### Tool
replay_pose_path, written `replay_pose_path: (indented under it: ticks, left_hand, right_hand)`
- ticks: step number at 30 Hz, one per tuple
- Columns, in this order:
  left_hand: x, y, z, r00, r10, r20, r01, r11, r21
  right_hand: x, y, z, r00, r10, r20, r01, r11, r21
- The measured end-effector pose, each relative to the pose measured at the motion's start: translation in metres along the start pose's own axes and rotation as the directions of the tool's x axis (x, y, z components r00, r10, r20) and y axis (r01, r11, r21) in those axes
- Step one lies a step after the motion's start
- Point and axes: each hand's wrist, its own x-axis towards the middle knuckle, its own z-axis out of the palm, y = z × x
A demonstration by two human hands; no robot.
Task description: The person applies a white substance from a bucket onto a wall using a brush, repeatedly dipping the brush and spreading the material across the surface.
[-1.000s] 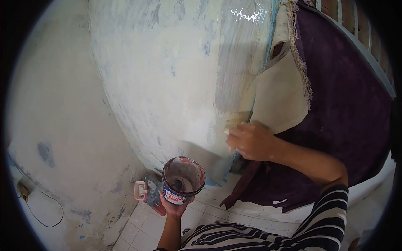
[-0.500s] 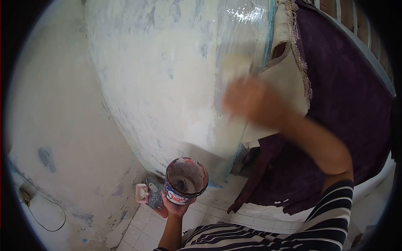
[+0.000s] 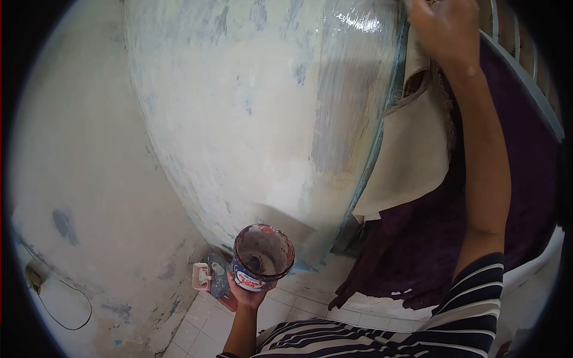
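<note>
My left hand [image 3: 249, 292] is wrapped round the base of a small paint bucket [image 3: 263, 253] and holds it up, mouth tilted towards me. Paint smears its inner walls, and a little lies at the bottom. At the top right, my right hand [image 3: 447, 30] is raised with its fingers closed, beside the wall's edge. The paintbrush it grips is largely outside the view or hidden now. Fresh streaky paint [image 3: 346, 101] shines wet on the pale wall [image 3: 239, 131] to the left of that hand.
A cream cloth flap [image 3: 412, 149] and a dark purple cloth [image 3: 406, 238] hang right of the wall's edge. On the tiled floor [image 3: 203, 322] below stand a small pink container [image 3: 201, 276] and a dark tray-like item [image 3: 219, 277]. A thin cable [image 3: 89, 304] loops at the lower left.
My right hand has risen from mid-wall to the top right, carrying the brush along. A wider wet, streaky strip shows on the wall. The left hand and bucket have hardly moved.
</note>
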Motion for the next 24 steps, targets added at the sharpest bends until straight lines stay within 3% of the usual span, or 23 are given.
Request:
replay_pose_path:
  ticks: [1, 2, 3, 4, 5, 6, 8, 10, 11, 13, 15, 17, 18, 20, 21, 23, 24]
  left_hand:
    - [0.0, 0.001, 0.001, 1.0, 0.0, 0.001, 0.0, 1.0, 0.003]
    - [0.001, 0.001, 0.002, 1.0, -0.004, 0.01, 0.004, 1.0, 0.0]
    - [0.002, 0.001, 0.003, 1.0, -0.008, 0.018, 0.009, 1.0, -0.003]
    - [0.003, 0.0, 0.002, 1.0, -0.009, 0.019, 0.009, 1.0, -0.001]
    - [0.004, -0.001, 0.001, 0.999, 0.0, 0.036, 0.0, 1.0, 0.002]
    - [0.004, -0.001, -0.001, 0.999, 0.005, 0.048, -0.005, 1.0, 0.007]
    - [0.005, -0.001, -0.002, 0.999, 0.009, 0.052, -0.009, 1.0, 0.007]
    - [0.008, -0.002, -0.01, 0.999, 0.009, 0.038, -0.008, 1.0, -0.023]
    - [0.006, -0.003, -0.012, 1.0, 0.015, 0.018, -0.015, 0.999, -0.03]
    - [0.006, -0.001, -0.01, 1.0, 0.013, -0.014, -0.014, 1.0, -0.019]
    - [0.008, 0.001, -0.006, 0.998, 0.026, -0.049, -0.027, 1.0, -0.013]
    - [0.01, -0.003, -0.012, 0.998, 0.058, -0.028, -0.057, 0.998, 0.021]
    - [0.009, -0.004, -0.01, 0.998, 0.054, -0.013, -0.054, 0.998, 0.024]
    - [0.01, -0.002, -0.002, 0.996, 0.06, -0.063, -0.057, 0.997, 0.046]
    - [0.01, -0.001, 0.002, 0.993, 0.064, -0.095, -0.058, 0.996, 0.063]
    - [0.009, -0.001, 0.0, 0.992, 0.059, -0.108, -0.051, 0.996, 0.073]
    - [0.012, -0.001, -0.009, 0.994, 0.069, -0.079, -0.062, 0.994, 0.089]
  right_hand:
    - [0.004, -0.008, 0.003, 0.973, -0.183, -0.138, 0.186, 0.983, 0.009]
    - [-0.032, 0.018, 0.022, 0.935, -0.328, 0.137, 0.355, 0.881, -0.313]
    - [-0.053, -0.027, 0.036, 0.949, -0.306, 0.078, 0.307, 0.952, 0.003]
    - [-0.087, -0.051, 0.049, 0.877, -0.43, 0.215, 0.44, 0.898, 0.0]
    - [-0.13, -0.083, 0.057, 0.842, -0.42, 0.339, 0.464, 0.884, -0.059]
    - [-0.173, -0.111, 0.069, 0.801, -0.502, 0.327, 0.549, 0.833, -0.066]
    - [-0.259, -0.168, 0.08, 0.822, -0.439, 0.363, 0.424, 0.897, 0.127]
    - [-0.317, -0.21, 0.084, 0.807, -0.282, 0.52, 0.107, 0.934, 0.34]
    - [-0.333, -0.215, 0.091, 0.803, -0.287, 0.523, 0.098, 0.928, 0.359]
    - [-0.357, -0.217, 0.101, 0.863, -0.058, 0.502, -0.17, 0.902, 0.397]
    - [-0.328, -0.175, 0.098, 0.864, -0.009, 0.503, -0.209, 0.902, 0.377]
    - [-0.277, -0.114, 0.081, 0.896, 0.186, 0.403, -0.333, 0.881, 0.335]
    - [-0.248, -0.088, 0.074, 0.973, 0.11, 0.204, -0.169, 0.939, 0.3]
    - [-0.214, -0.058, 0.059, 0.992, 0.115, -0.051, -0.095, 0.952, 0.292]
    - [-0.217, -0.059, 0.059, 0.991, 0.127, -0.042, -0.109, 0.948, 0.297]
    - [-0.226, -0.061, 0.062, 0.997, 0.06, -0.041, -0.056, 0.995, 0.088]
    - [-0.25, -0.078, 0.069, 0.988, 0.086, 0.128, -0.102, 0.987, 0.122]
